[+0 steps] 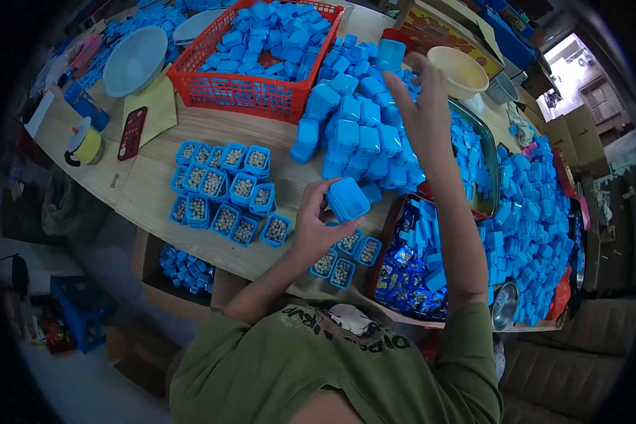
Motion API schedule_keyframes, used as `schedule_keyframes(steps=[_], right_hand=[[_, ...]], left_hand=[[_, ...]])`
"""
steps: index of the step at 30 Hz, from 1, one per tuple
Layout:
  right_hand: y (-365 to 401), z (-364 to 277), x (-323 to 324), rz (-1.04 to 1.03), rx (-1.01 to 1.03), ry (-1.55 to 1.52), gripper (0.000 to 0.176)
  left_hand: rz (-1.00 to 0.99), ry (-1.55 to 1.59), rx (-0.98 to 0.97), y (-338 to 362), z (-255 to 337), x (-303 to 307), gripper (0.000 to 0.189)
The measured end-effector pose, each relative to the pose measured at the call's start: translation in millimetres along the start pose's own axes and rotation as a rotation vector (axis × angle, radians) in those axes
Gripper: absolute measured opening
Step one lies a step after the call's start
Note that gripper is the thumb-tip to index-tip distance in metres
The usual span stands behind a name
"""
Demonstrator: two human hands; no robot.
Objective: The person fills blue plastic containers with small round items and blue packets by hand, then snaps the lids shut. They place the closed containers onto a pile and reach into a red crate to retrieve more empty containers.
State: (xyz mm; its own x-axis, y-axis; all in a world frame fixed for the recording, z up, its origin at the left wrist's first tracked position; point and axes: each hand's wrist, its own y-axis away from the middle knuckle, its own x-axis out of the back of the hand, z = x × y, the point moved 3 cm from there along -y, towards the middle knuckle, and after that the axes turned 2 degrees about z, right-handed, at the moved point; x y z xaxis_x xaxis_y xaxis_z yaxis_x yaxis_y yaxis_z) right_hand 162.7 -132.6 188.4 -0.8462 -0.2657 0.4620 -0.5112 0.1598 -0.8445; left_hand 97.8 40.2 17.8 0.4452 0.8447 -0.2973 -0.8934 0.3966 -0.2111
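My left hand (314, 220) is closed around a small, open-topped blue plastic box (349, 198), tilted toward me, its inside showing no beads. Raised over the far side of the table, my right hand (425, 95) has its fingers spread. Just beyond its fingertips is another blue box (391, 54). Below and left of the right hand rises a heap of stacked blue boxes (357, 134). Several boxes filled with pale round beads (225, 220) stand in rows left of my left hand. A smaller group of bead-filled boxes (342, 273) sits just below it.
A red basket (244, 95) of blue pieces stands at the back. To the right are a tray of shiny blue packets (403, 279) and a large heap of blue pieces (526, 226). A phone (132, 133), a cup (86, 143) and a pale basin (136, 60) lie left.
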Motion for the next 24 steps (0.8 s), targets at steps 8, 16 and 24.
schedule_keyframes(steps=[8, 16, 24], right_hand=[[137, -47, 66, -0.642, -0.395, -0.259, 0.048], [172, -32, 93, -0.513, -0.51, -0.325, 0.049], [187, -38, 113, -0.444, -0.56, -0.296, 0.05]], left_hand=[[-0.024, -0.353, -0.189, 3, 22, -17, 0.068], [-0.108, -0.461, -0.216, 21, 13, -39, 0.071], [-0.125, -0.61, -0.258, 31, 22, -52, 0.068]])
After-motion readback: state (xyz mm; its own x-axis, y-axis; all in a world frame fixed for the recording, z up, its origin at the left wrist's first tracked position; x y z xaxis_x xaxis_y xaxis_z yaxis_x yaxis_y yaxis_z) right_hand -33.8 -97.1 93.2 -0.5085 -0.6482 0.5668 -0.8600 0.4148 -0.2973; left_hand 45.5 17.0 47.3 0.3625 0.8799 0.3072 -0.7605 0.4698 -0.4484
